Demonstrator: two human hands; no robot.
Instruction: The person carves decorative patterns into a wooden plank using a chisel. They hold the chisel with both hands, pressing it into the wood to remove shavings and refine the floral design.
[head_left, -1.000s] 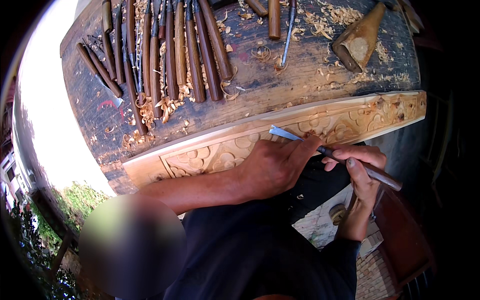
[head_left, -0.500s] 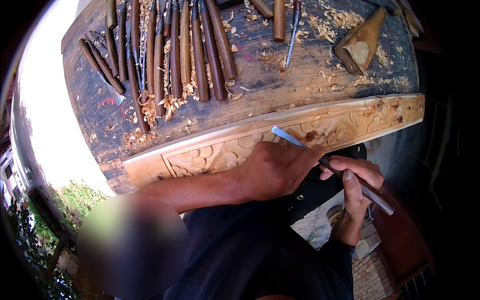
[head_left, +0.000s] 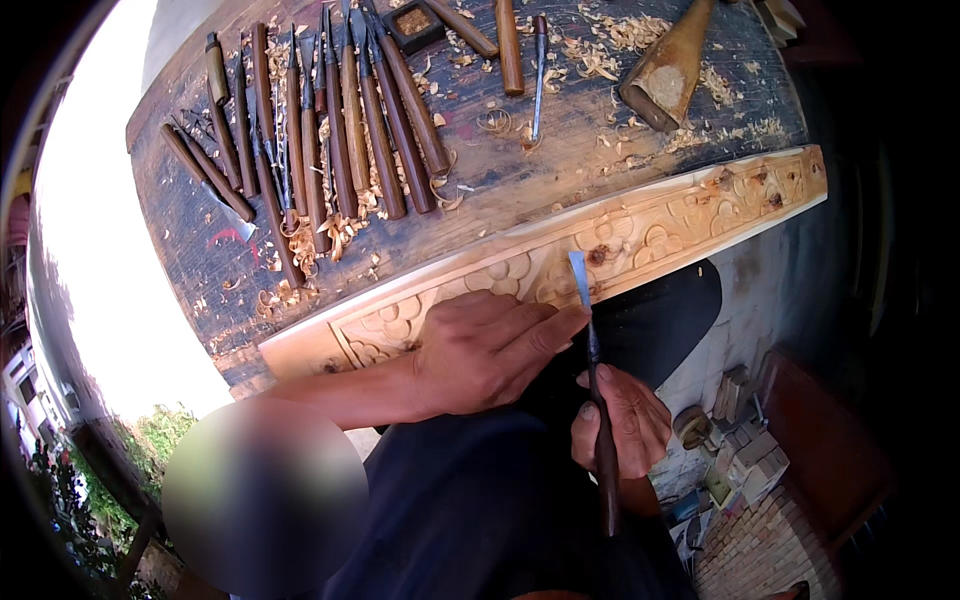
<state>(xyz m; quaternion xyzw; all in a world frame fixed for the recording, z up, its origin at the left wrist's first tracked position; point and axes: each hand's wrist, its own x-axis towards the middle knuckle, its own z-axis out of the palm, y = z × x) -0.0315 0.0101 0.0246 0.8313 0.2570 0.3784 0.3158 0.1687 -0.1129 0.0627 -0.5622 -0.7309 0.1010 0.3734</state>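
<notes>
A long pale wooden board carved with flower and scroll relief lies along the near edge of the workbench. My right hand is wrapped round the dark wooden handle of a chisel, which points away from me. Its flat, flared steel blade is over the carving beside a dark knot. Resting on the board's near side, my left hand reaches its fingertips to the chisel's shank, just below the blade. The undersides of the left fingers are hidden.
Several wooden-handled carving tools lie among shavings on the workbench. Farther right are a thin chisel, a small dark box and a wooden mallet. Blocks sit below on the right.
The chisel has swung from a slant to nearly straight away from me, its blade moving right along the carving. My right hand has moved left and nearer; the left has shifted left.
</notes>
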